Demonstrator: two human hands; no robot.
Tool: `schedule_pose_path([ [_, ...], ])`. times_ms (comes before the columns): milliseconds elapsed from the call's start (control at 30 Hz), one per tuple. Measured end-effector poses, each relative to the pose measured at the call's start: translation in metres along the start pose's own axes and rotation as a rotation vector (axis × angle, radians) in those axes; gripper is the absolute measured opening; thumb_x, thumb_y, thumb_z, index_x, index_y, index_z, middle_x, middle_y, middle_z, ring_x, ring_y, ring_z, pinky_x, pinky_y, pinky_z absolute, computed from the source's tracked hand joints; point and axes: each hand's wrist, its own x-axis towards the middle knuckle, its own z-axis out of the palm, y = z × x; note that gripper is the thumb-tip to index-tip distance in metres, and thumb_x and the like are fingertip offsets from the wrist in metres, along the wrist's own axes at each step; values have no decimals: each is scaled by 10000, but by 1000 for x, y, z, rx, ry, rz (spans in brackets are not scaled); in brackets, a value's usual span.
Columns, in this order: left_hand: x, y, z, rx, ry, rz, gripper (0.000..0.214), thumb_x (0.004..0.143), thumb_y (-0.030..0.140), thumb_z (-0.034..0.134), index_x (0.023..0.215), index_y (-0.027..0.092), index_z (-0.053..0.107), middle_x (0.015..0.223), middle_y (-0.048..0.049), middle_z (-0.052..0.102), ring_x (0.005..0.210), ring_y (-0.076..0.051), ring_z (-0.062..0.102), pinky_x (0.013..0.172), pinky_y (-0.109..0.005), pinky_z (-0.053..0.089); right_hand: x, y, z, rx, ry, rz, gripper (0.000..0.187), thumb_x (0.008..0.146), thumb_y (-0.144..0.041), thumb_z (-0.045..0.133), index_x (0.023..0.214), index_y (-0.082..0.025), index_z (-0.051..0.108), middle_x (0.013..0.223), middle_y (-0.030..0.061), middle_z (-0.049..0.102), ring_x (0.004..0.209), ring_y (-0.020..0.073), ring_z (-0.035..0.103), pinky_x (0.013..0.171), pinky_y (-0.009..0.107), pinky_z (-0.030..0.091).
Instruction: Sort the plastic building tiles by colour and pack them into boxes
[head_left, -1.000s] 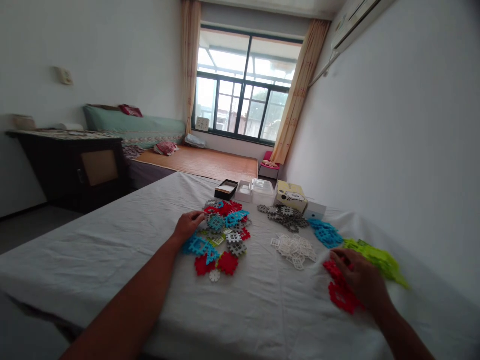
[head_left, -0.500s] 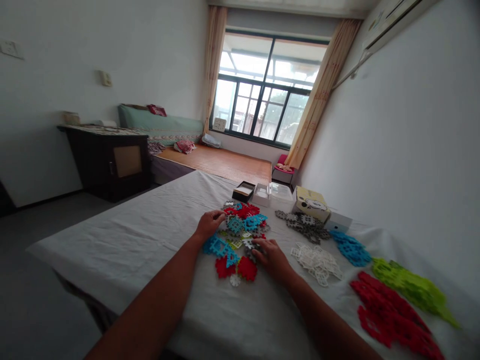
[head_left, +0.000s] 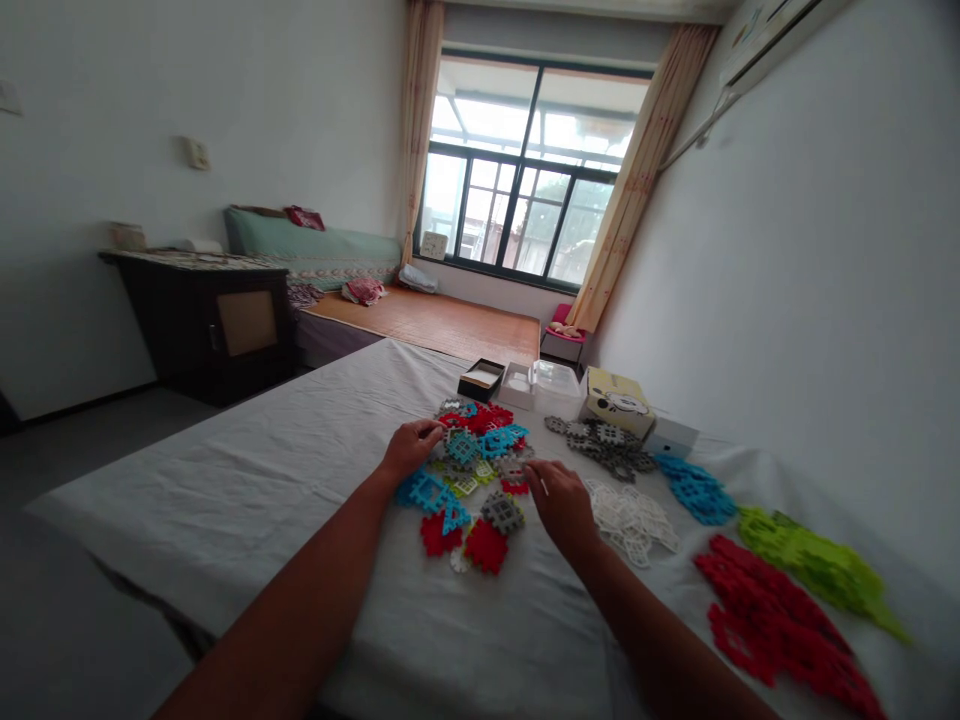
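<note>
Left hand (head_left: 409, 450) rests, grip loosely spread, on lattice plastic tiles (head_left: 472, 470); right hand (head_left: 561, 503) apparently pinches a white tile (head_left: 543, 487).

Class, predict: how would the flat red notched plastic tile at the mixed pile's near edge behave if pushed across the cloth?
The flat red notched plastic tile looks thin, so probably light and stiff. Lying flat, it should slide rather than roll. Its notched edges may well snag the wrinkled white cloth or the grey tile beside it.

Head camera, looking forward-down, close over table (head_left: 247, 470)
</note>
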Motion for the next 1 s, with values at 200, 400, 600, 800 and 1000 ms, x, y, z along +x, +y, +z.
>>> schedule_pose_path([
  [200, 0, 4, -1, 48, -6, 12, 340, 753, 400, 531, 899, 150, 708, 837, -61, 732, 797, -212, 661, 741, -283, 488, 28, 67, -7, 88, -73, 272, 331, 886, -418, 376, 913, -194, 619, 731, 24, 674, 645, 153, 613, 623, 241, 409],
  [400, 0, 5, -3, 51, -18, 5, 336, 749, 414, 533, 885, 167, 716, 846, -49, 733, 780, -208, 661, 740, -281, 489, 61, 152, -20, -48, 21, 495, 308, 810, -322, 412, 862, -112, 632, 708, 101, 673, 654, 195, 617, 625, 285, 423],
  [600, 1, 6, -3, 49, -7, 1, 334, 741, 413, 533, 870, 167, 719, 830, -50, 735, 794, -212, 662, 727, -270, 486, 63, 120, -17, 34, -69, 370, 296, 808, -247, 426, 985, -134, 635, 938, 103, 683, 778, 176, 623, 744, 307, 457],
  [800, -1, 7, -3, 47, -24, 4, 324, 743, 398, 526, 880, 175, 717, 843, -43, 737, 807, -207, 662, 737, -266, 485, 34, 42, 5, 334, -510, -132, 242, 777, -218, 562, 988, -297, 653, 969, -6, 682, 904, 187, 602, 756, 297, 494],
  [1000, 0, 5, -4, 72, -18, 26, 331, 747, 400, 522, 887, 173, 718, 841, -46, 736, 802, -208, 662, 731, -267, 483, 20, 38, 9, 200, -393, -185, 136, 812, -253, 569, 887, -296, 674, 941, 5, 682, 919, 211, 592, 834, 339, 481],
])
